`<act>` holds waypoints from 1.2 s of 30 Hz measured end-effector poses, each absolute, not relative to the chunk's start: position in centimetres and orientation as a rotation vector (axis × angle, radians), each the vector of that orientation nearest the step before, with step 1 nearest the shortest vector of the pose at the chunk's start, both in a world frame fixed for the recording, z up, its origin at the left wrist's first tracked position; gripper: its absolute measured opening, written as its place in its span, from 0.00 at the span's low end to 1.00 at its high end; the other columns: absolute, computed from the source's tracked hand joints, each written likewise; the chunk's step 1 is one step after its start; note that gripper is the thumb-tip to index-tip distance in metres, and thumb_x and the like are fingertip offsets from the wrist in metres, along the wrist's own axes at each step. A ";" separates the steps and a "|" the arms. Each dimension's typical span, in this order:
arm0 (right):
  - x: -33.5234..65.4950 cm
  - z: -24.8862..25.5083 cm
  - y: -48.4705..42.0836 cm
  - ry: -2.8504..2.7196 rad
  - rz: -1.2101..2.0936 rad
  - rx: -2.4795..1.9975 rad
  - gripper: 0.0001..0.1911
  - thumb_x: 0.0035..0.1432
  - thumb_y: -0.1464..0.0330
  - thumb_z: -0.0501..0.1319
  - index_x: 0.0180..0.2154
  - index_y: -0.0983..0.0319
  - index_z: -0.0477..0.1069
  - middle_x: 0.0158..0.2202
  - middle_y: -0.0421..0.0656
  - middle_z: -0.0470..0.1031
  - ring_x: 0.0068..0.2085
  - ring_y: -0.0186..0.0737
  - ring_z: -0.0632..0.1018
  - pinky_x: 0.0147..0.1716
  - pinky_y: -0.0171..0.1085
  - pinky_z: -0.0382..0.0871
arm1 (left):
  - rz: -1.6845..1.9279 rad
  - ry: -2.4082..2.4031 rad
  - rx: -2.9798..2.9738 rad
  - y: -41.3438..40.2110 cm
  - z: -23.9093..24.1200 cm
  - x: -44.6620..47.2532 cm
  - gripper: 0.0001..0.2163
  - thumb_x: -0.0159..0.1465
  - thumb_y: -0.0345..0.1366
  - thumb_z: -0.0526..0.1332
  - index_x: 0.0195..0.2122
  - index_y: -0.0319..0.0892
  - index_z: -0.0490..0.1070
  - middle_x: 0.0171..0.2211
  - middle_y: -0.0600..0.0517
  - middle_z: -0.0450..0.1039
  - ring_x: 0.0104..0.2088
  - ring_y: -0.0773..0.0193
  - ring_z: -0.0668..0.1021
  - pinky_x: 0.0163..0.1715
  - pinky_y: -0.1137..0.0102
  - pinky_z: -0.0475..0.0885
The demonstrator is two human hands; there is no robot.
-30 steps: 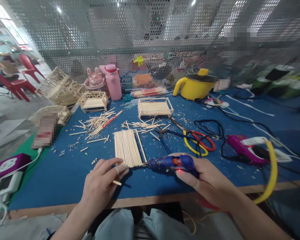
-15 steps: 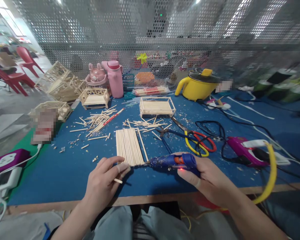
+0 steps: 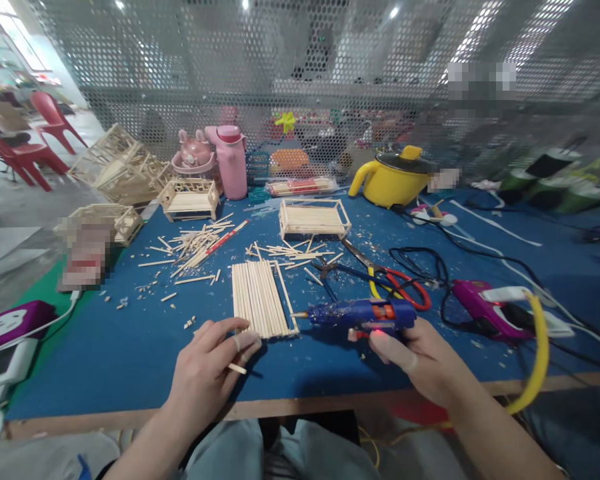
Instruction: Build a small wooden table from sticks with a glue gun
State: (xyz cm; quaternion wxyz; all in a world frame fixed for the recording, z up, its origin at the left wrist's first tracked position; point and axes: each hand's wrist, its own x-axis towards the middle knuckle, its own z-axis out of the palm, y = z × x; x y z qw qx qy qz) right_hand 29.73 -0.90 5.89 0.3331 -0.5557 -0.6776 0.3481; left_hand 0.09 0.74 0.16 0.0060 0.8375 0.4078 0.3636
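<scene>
A flat panel of wooden sticks (image 3: 259, 299) laid side by side rests on the blue tabletop. My left hand (image 3: 215, 360) is at its near left corner, fingers pinched, with the pale end of a short wooden stick (image 3: 237, 368) poking out below them. My right hand (image 3: 420, 357) grips a blue glue gun (image 3: 360, 313) with a red light on it. The gun's nozzle (image 3: 300, 315) points left, just right of the panel and a little above the near right corner. A single stick (image 3: 284, 288) lies along the panel's right side, slightly apart from its far end.
Loose sticks (image 3: 197, 247) lie beyond the panel. Red-and-yellow-handled scissors (image 3: 405, 288) and pliers (image 3: 333, 270) lie behind the glue gun. Small stick-built furniture (image 3: 315, 219), a pink thermos (image 3: 231, 163) and a yellow pot (image 3: 393, 179) stand farther back. Cables trail from a purple power strip (image 3: 495, 313).
My right hand has drawn the glue gun to the right, off the panel's near edge, uncovering the near right corner. My left hand has stayed almost still.
</scene>
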 end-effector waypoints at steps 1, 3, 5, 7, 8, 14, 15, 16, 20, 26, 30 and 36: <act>29.7 5.8 -0.7 -1.720 0.952 -1.419 0.23 0.57 0.49 0.56 0.32 0.62 0.76 0.22 0.44 0.74 0.23 0.39 0.73 0.25 0.37 0.69 | 1.136 1.269 2.623 0.8 0.2 0.1 0.07 0.62 0.32 0.60 0.41 0.47 0.74 0.41 0.50 0.76 0.37 0.65 0.78 0.39 0.69 0.70; 29.7 5.8 0.1 -1.612 0.987 -1.327 0.24 0.57 0.49 0.55 0.35 0.62 0.75 0.23 0.44 0.74 0.21 0.35 0.69 0.23 0.37 0.67 | 1.127 1.263 2.616 0.8 0.2 0.2 0.08 0.63 0.32 0.60 0.42 0.47 0.73 0.41 0.50 0.76 0.38 0.65 0.78 0.40 0.68 0.70; 30.0 6.2 1.7 -1.498 0.948 -1.254 0.22 0.59 0.51 0.54 0.37 0.62 0.74 0.29 0.46 0.76 0.21 0.34 0.67 0.24 0.38 0.66 | 1.120 1.264 2.593 0.8 0.3 0.3 0.09 0.63 0.32 0.59 0.44 0.47 0.71 0.41 0.50 0.77 0.39 0.64 0.78 0.41 0.69 0.71; 30.6 7.0 3.9 -1.445 0.860 -1.249 0.20 0.61 0.53 0.53 0.41 0.61 0.71 0.34 0.46 0.76 0.22 0.34 0.68 0.26 0.38 0.66 | 1.133 1.292 2.557 0.7 0.4 0.2 0.11 0.63 0.34 0.60 0.47 0.45 0.68 0.40 0.49 0.77 0.38 0.64 0.78 0.39 0.70 0.72; 30.9 7.6 5.2 -1.463 0.797 -1.281 0.19 0.62 0.54 0.52 0.44 0.61 0.70 0.34 0.45 0.76 0.23 0.35 0.69 0.27 0.38 0.66 | 1.157 1.307 2.544 0.6 0.3 0.2 0.13 0.62 0.35 0.60 0.48 0.44 0.67 0.39 0.49 0.77 0.38 0.64 0.78 0.37 0.70 0.73; 30.9 10.5 13.0 -2.038 0.016 -1.803 0.22 0.62 0.60 0.49 0.54 0.61 0.60 0.44 0.49 0.76 0.41 0.49 0.76 0.38 0.43 0.65 | 1.504 1.263 2.370 -0.5 -0.1 -0.3 0.14 0.67 0.40 0.51 0.52 0.46 0.65 0.39 0.45 0.75 0.37 0.59 0.77 0.34 0.67 0.73; 30.5 10.6 14.0 -2.145 -0.118 -1.876 0.21 0.62 0.61 0.48 0.53 0.62 0.61 0.45 0.50 0.76 0.43 0.51 0.76 0.40 0.45 0.64 | 1.570 1.255 2.310 -0.7 0.0 -0.4 0.13 0.68 0.39 0.49 0.50 0.47 0.67 0.39 0.45 0.74 0.37 0.59 0.77 0.34 0.66 0.72; 30.0 10.5 15.1 -2.227 -0.217 -1.927 0.20 0.62 0.62 0.48 0.52 0.62 0.62 0.47 0.52 0.75 0.44 0.52 0.76 0.42 0.46 0.63 | 1.620 1.244 2.253 -0.9 0.1 -0.4 0.13 0.68 0.38 0.47 0.47 0.48 0.68 0.38 0.46 0.74 0.36 0.59 0.76 0.33 0.66 0.72; 28.1 9.2 18.2 -2.304 -0.308 -1.978 0.18 0.60 0.67 0.48 0.48 0.65 0.67 0.48 0.56 0.75 0.47 0.53 0.75 0.46 0.50 0.59 | 1.642 1.213 2.062 -1.1 1.2 -0.4 0.15 0.69 0.38 0.44 0.42 0.49 0.71 0.37 0.48 0.74 0.38 0.59 0.76 0.36 0.64 0.72; 24.6 10.5 14.5 -2.153 -0.314 -1.778 0.22 0.61 0.69 0.48 0.55 0.68 0.64 0.56 0.57 0.68 0.53 0.55 0.68 0.50 0.49 0.57 | 1.487 1.307 1.891 -0.4 4.0 -0.2 0.18 0.69 0.38 0.43 0.47 0.51 0.72 0.53 0.51 0.71 0.53 0.56 0.72 0.50 0.59 0.71; 21.2 12.9 7.9 -2.383 0.770 -1.071 0.14 0.61 0.64 0.55 0.37 0.63 0.76 0.34 0.42 0.77 0.34 0.37 0.74 0.36 0.35 0.66 | 1.330 1.281 1.890 1.7 6.7 1.4 0.19 0.70 0.40 0.43 0.55 0.51 0.68 0.63 0.53 0.59 0.61 0.58 0.65 0.58 0.58 0.64; 19.7 11.3 5.7 -1.998 1.388 -1.059 0.06 0.51 0.67 0.64 0.26 0.63 0.73 0.22 0.36 0.71 0.25 0.30 0.70 0.29 0.32 0.65 | 1.154 1.134 1.643 4.9 8.4 5.0 0.21 0.69 0.47 0.45 0.54 0.48 0.71 0.65 0.52 0.56 0.64 0.53 0.60 0.61 0.54 0.59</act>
